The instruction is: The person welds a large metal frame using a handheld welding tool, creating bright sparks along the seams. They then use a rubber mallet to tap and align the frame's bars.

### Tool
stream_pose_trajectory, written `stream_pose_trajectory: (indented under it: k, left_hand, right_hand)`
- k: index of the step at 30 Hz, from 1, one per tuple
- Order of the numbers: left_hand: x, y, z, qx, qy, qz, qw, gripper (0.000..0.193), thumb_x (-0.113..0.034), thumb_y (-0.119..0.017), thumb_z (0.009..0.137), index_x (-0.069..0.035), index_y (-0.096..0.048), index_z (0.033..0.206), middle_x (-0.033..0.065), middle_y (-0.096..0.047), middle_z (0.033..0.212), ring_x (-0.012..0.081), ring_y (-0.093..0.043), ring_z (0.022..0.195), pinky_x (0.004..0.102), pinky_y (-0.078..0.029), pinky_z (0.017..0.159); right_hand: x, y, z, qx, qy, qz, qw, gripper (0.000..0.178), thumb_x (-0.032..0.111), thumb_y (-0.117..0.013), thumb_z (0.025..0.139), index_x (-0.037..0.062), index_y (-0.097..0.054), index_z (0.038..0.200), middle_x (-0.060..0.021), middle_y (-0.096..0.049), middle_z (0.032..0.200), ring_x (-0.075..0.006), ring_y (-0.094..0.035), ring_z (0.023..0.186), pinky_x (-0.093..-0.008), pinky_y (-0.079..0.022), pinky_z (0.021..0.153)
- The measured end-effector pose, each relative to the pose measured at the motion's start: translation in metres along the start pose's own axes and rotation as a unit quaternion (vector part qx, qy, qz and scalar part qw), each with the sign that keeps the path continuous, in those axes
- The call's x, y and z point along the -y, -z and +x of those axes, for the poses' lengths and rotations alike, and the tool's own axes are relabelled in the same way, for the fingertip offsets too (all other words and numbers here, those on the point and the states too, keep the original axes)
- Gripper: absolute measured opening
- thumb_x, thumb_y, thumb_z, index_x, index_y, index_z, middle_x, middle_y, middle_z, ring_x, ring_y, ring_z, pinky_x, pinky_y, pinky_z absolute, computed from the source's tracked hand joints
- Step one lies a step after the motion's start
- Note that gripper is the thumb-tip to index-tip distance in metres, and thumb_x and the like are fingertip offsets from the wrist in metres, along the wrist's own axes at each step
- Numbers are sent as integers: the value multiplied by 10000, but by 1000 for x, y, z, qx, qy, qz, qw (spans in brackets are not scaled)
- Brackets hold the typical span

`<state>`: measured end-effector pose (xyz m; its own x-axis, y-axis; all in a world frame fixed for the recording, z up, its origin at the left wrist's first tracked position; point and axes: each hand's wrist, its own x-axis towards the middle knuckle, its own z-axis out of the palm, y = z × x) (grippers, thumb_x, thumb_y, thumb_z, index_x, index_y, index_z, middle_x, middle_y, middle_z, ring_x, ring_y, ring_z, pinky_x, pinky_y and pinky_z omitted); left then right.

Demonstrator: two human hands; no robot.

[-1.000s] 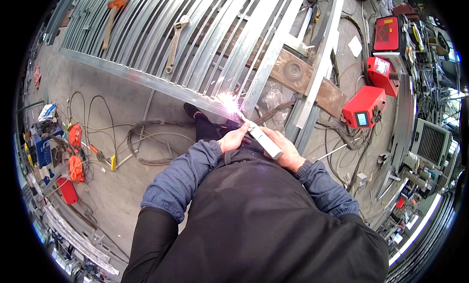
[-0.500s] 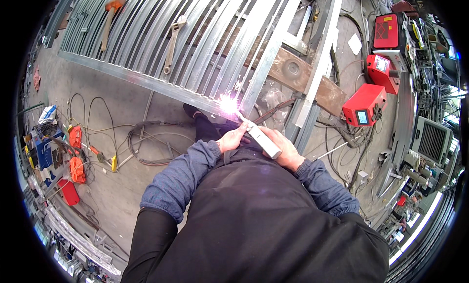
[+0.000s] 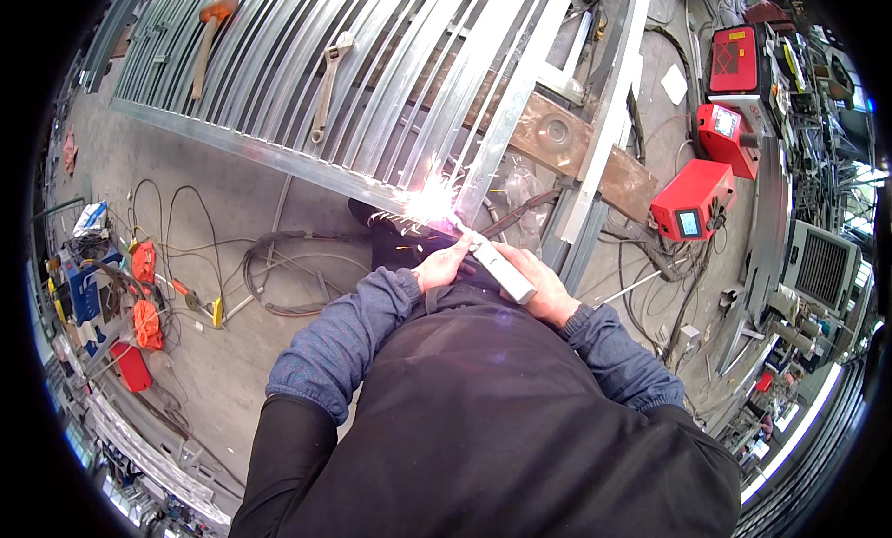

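Closest to the camera, below the dark apron, two blue-sleeved forearms are bending inward and meeting in front of the body. The right hand (image 3: 539, 292) is wrapping its grip around the slim white-grey welding torch handle (image 3: 500, 270), fingers curled shut on it, with the wrist cocked so that the handle is slanting up and to the left. The left hand (image 3: 441, 266) is lying just beside it, its grip pressed together near the front end of the torch and steadying it; whether those fingers are truly clasping the torch cannot be told.

Just beyond the hands, the torch tip is meeting the lower rail of the long galvanised steel gate frame with parallel bars (image 3: 372, 92), and a bright white spark burst (image 3: 429, 203) is flaring at that joint.

Farther out, a silver adjustable wrench (image 3: 327, 83) and an orange-headed hammer (image 3: 209, 36) are lying on the bars. Black cables (image 3: 279, 278) are coiling on the concrete floor to the left, and a red box-shaped welding machine (image 3: 692, 199) is standing to the right.
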<state>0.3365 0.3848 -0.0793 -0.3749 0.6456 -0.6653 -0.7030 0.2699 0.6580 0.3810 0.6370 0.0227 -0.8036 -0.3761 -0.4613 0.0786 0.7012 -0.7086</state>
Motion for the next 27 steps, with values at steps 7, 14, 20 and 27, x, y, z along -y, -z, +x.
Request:
stream_pose_trajectory:
  k: [7,14,20,27]
  left_hand:
    - [5,-1,3,3,2,-16,1000,871,-731,-235,1133,-49,-511,1599,113,-649,1451,206,-708,1044,338,-581,934]
    - [-2,-5,-3,-16,-13,-14,1000,896,-775,-254,1107,-75,-573,1565,168,-756,1260,214,-716,1109,353,-551,975]
    - [-2,-7,-4,-14,-14,-11,1000,889,-769,-242,1112,-76,-579,1555,149,-765,1240,202,-712,1093,343,-547,964]
    - [1,-3,1,11,-11,-13,1000,816,-676,-252,1157,-32,-510,1587,112,-624,1488,205,-695,1071,340,-589,972]
  right_hand:
    - [2,1,1,3,-3,-3,1000,868,232,-825,876,221,-407,1636,-169,-625,1246,-411,-662,1153,-503,-578,976]
    - [2,1,-1,5,-7,-6,1000,889,231,-832,864,219,-399,1641,-163,-626,1273,-402,-646,1190,-496,-577,998]
    - [2,0,-2,13,-16,-15,1000,909,228,-838,860,208,-385,1648,-161,-621,1324,-406,-644,1202,-503,-579,1007]
    - [-1,0,-2,7,0,-10,1000,898,225,-835,860,211,-391,1641,-173,-620,1302,-417,-647,1201,-507,-582,995]
